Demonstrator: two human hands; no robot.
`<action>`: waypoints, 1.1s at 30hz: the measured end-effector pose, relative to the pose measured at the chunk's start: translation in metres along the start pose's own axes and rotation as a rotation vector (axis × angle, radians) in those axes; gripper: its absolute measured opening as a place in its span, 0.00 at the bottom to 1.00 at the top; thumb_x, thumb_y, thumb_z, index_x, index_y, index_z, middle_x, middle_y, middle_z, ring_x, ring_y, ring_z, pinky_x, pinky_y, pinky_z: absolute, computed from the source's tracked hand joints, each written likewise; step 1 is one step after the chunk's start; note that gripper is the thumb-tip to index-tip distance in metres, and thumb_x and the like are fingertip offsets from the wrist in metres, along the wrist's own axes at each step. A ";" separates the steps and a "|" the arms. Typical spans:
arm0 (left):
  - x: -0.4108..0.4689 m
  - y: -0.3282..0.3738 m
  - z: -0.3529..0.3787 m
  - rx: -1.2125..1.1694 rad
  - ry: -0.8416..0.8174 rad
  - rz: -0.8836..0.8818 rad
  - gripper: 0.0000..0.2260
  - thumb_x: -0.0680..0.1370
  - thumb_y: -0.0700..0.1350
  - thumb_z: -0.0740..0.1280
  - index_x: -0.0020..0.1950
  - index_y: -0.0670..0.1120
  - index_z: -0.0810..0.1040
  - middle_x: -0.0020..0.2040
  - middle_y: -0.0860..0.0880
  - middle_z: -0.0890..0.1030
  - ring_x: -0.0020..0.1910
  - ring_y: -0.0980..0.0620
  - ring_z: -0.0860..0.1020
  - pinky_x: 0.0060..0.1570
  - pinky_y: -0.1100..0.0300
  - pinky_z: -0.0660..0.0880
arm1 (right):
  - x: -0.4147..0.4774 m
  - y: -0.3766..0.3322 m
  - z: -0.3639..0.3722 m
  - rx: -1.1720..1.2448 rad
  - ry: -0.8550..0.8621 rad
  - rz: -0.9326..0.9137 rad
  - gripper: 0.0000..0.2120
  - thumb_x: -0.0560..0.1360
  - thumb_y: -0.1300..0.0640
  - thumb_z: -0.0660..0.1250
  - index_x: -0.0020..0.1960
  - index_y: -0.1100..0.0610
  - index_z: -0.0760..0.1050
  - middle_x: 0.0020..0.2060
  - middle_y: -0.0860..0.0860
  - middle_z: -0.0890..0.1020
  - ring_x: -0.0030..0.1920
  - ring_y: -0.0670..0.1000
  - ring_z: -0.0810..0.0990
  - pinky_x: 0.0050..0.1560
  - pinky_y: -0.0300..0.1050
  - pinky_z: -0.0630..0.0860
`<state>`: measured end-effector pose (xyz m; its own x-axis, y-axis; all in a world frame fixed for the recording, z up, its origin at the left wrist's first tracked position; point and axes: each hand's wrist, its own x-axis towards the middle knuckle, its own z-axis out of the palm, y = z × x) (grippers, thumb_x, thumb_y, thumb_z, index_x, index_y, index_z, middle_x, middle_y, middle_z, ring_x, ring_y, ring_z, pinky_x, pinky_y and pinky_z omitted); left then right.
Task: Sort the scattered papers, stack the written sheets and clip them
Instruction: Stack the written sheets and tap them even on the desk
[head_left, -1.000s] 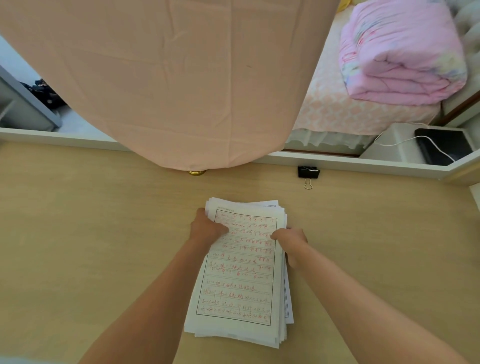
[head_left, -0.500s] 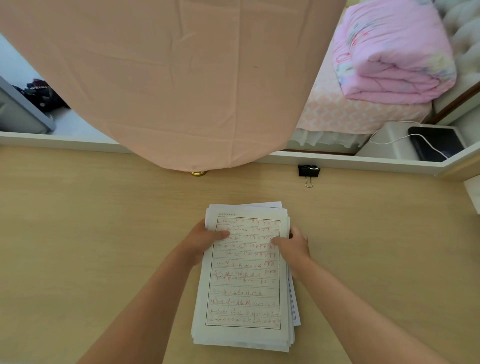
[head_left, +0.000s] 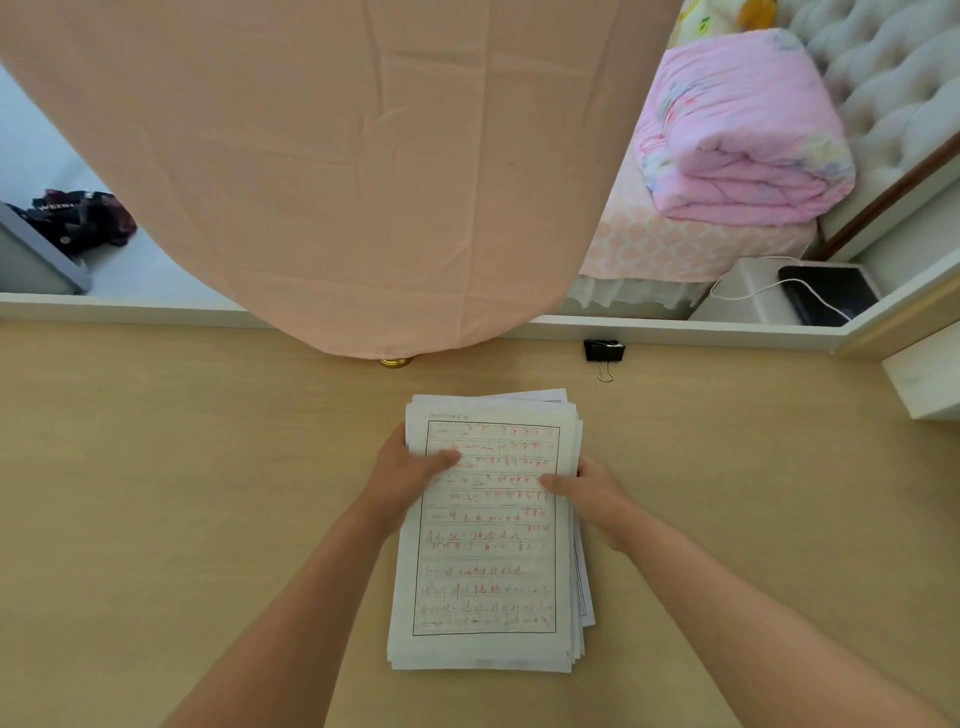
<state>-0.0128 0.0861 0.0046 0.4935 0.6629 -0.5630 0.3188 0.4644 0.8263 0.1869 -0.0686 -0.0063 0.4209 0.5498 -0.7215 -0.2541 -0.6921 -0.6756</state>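
A thick stack of white sheets (head_left: 488, 561) lies on the wooden desk (head_left: 182, 493), its top page ruled and filled with red handwriting. My left hand (head_left: 402, 475) grips the stack's left edge, thumb on the top page. My right hand (head_left: 589, 491) grips the right edge, thumb on top as well. A few lower sheets stick out at the right and top. A black binder clip (head_left: 603, 352) lies apart at the desk's far edge, right of centre.
A peach cloth (head_left: 337, 171) hangs down over the desk's far edge, with a gold base (head_left: 396, 362) under it. Behind the desk's white rim (head_left: 675, 332) is a mirror showing a bed with a pink quilt. A white shelf corner (head_left: 924, 379) juts in at right.
The stack was turned from a slant to lie square to me, and both hands shifted slightly along its side edges. The clip has not moved.
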 end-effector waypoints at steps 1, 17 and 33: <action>0.003 0.006 0.002 0.058 -0.021 0.015 0.20 0.71 0.36 0.76 0.59 0.48 0.76 0.51 0.48 0.85 0.48 0.47 0.85 0.45 0.48 0.83 | 0.001 -0.006 -0.002 -0.039 0.006 -0.003 0.14 0.77 0.60 0.69 0.63 0.56 0.77 0.59 0.51 0.83 0.55 0.50 0.82 0.53 0.45 0.78; 0.054 0.007 0.043 0.356 0.169 0.045 0.24 0.69 0.32 0.69 0.58 0.56 0.75 0.49 0.53 0.83 0.49 0.50 0.83 0.49 0.48 0.82 | 0.123 -0.093 -0.102 -1.324 0.363 -0.377 0.27 0.76 0.70 0.56 0.72 0.53 0.70 0.66 0.55 0.71 0.60 0.62 0.75 0.59 0.54 0.75; -0.001 0.028 0.034 0.251 0.097 0.138 0.22 0.73 0.31 0.70 0.61 0.52 0.75 0.53 0.53 0.83 0.52 0.49 0.82 0.47 0.51 0.81 | -0.010 0.021 -0.073 -1.208 0.526 -0.623 0.14 0.64 0.60 0.67 0.49 0.53 0.78 0.62 0.55 0.77 0.59 0.57 0.76 0.59 0.58 0.69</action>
<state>0.0234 0.0784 0.0291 0.4706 0.7684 -0.4337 0.4502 0.2137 0.8670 0.2405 -0.1226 -0.0018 0.5179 0.8541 -0.0482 0.8454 -0.5196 -0.1240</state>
